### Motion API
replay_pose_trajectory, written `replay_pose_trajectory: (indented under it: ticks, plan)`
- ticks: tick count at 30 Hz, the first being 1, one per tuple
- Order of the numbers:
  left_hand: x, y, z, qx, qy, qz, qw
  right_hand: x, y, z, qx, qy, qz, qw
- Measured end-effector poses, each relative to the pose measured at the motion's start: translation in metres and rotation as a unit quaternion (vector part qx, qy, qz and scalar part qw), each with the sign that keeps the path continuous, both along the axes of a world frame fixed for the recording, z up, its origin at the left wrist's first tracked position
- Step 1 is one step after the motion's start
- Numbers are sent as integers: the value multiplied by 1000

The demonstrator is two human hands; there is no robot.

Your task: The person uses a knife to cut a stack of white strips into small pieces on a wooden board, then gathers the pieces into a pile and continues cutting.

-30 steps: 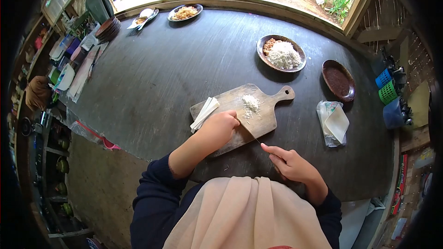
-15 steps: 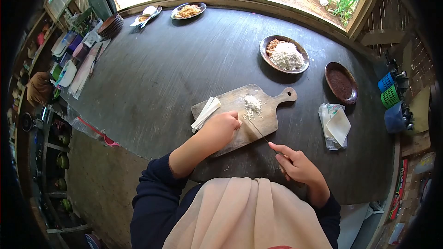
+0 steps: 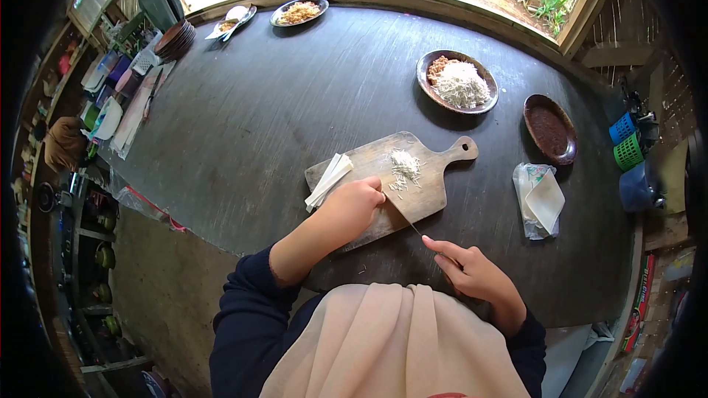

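On the wooden cutting board (image 3: 422, 199), my left hand (image 3: 352, 210) is closed with its fingertips pressed down. What those fingers hold is hidden beneath them. My right hand (image 3: 472, 271) grips a knife (image 3: 403, 214) by its handle, and the blade slants up and left to meet my left fingertips. Just beyond the blade lies a small heap of thin white shreds (image 3: 404, 167), with loose bits scattered around it. Several white strips (image 3: 330, 180) rest side by side at the board's left end, beside my left wrist.
Beyond the board stands a brown plate (image 3: 425, 91) with white shreds and an orange-brown food. A dark oval dish (image 3: 549, 130) and a plastic packet (image 3: 537, 203) lie to the right. Farther back are a plate of food (image 3: 299, 13) and stacked brown plates (image 3: 175, 40).
The knife has shifted left, so its blade now reaches my left fingertips. My right hand has moved slightly left with it, while my left hand keeps its place.
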State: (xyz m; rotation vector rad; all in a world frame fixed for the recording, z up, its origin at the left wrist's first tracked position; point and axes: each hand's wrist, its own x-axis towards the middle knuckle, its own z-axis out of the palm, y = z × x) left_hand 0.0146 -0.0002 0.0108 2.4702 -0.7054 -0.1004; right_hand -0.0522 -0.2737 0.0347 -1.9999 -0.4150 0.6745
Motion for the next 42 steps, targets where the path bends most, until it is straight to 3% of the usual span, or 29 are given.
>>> replay_pose_trajectory:
  ticks: [14,23,25,42]
  plan:
    - [1,0,2,-23,9,9,1000,4,-15,8,-20,-36,32,999]
    - [4,5,3,-50,25,4,998,7,-10,-1,29,90,-24,995]
    - [4,5,4,-45,33,5,998,5,-11,-7,39,31,-10,999]
    - [3,2,5,-5,45,15,999,7,-9,-1,15,21,11,1000]
